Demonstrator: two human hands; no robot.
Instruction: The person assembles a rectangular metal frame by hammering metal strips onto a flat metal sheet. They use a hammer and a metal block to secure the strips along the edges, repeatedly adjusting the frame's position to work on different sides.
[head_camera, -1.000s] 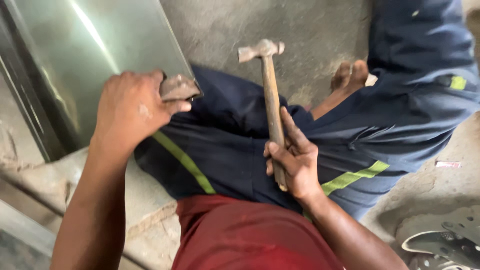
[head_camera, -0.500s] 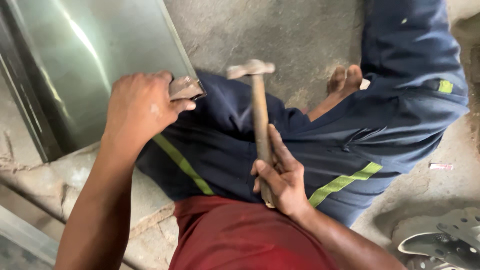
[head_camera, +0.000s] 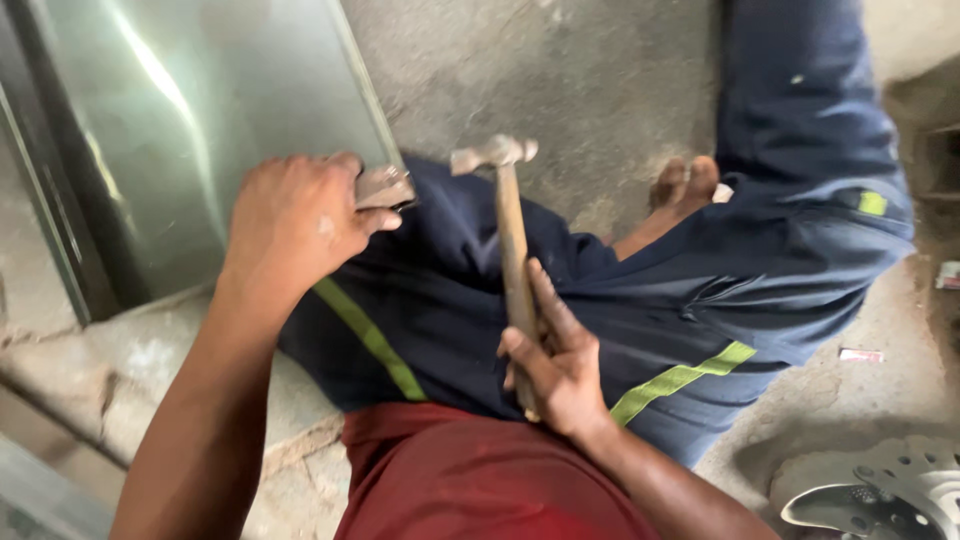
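Your right hand (head_camera: 555, 365) is wrapping its fingers (head_camera: 545, 300) tightly around the wooden handle of a hammer (head_camera: 512, 250), whose steel head is pointing up over your dark blue trousers (head_camera: 640, 300). Your left hand (head_camera: 295, 220) is closing its fingers around a small grey metal block (head_camera: 385, 187), pressing it at the lower corner of a shiny metal sheet (head_camera: 220, 110). You are sitting on a rough concrete floor (head_camera: 560, 80), one bare foot (head_camera: 685, 185) showing beyond the knee.
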